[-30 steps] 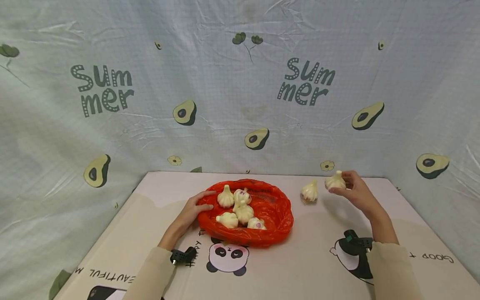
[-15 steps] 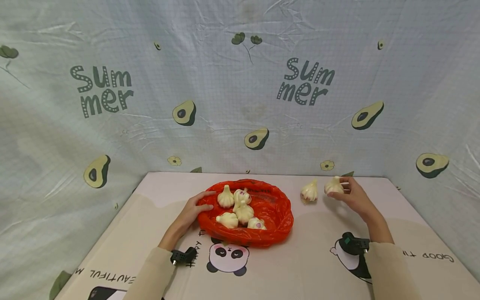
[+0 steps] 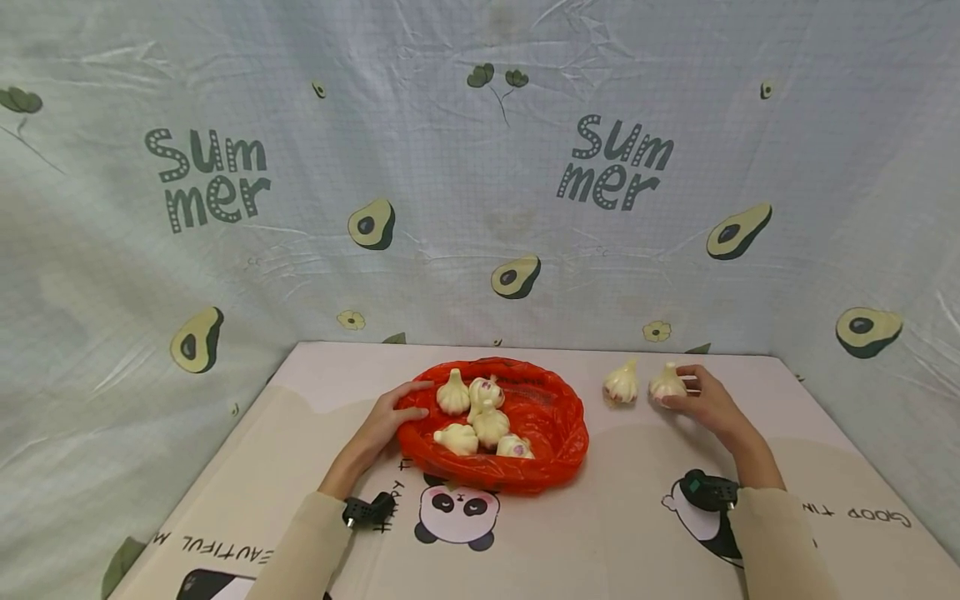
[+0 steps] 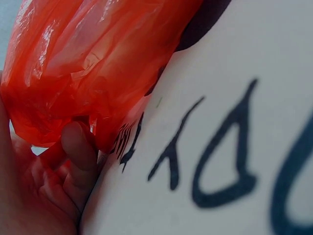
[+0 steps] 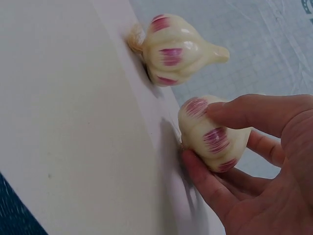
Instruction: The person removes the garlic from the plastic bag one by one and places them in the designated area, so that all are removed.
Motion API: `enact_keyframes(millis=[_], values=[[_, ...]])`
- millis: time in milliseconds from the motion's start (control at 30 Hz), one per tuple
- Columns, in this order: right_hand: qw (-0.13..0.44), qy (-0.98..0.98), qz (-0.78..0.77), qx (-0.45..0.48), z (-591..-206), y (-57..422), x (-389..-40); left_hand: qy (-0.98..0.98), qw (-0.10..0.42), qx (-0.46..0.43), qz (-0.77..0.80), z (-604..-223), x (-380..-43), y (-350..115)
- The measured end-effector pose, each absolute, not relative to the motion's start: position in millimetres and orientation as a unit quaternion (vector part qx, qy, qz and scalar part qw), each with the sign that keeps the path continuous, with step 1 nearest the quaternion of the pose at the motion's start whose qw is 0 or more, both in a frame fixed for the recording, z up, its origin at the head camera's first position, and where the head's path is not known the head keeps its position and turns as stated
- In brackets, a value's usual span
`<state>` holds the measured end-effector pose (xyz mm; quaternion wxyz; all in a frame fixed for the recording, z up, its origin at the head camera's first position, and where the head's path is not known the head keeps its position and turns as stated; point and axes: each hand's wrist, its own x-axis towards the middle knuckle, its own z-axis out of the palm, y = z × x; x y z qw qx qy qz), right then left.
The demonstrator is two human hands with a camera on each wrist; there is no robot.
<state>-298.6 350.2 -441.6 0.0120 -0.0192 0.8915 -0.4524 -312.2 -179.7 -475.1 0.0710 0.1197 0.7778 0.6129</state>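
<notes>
My right hand [image 3: 712,407] pinches a garlic bulb [image 3: 665,383] between thumb and fingers, low over the back right of the table. Purple streaks mark this cream bulb, and its stem points up. Just left of it stands a second garlic bulb [image 5: 173,51] with a tuft of roots at its base. Over on the left, my left hand [image 3: 381,423] grips the rolled rim of a red plastic bag [image 3: 487,477], thumb and fingers round its edge in the left wrist view. Several garlic bulbs [image 3: 491,427] lie inside the bag, mostly on its left side.
The pale table [image 3: 570,542] carries printed lettering and a panda figure [image 3: 457,517] in front of the bag. A fabric backdrop [image 3: 450,150] with avocado prints rises right behind the table's back edge. A dark camera strap [image 3: 367,510] sits on the left wrist.
My right hand has come down and slightly left with its garlic bulb, which is now level with the standing one. The left hand and the bag have stayed put.
</notes>
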Motion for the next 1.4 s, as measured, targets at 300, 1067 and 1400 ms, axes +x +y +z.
enact_keyframes(millis=[300,1067,1400], values=[[0.006,0.892,-0.452,-0.025,-443.4,350.4,-298.7,0.778,0.071,0.114,0.613,-475.1,-311.6,-180.4],[0.002,0.903,-0.43,-0.019,-445.8,349.1,-297.5,0.781,0.074,0.102,0.611,-477.4,-310.2,-180.8],[0.004,0.906,-0.424,-0.008,-441.8,350.3,-298.6,0.779,0.075,0.105,0.614,-476.8,-313.2,-179.5]])
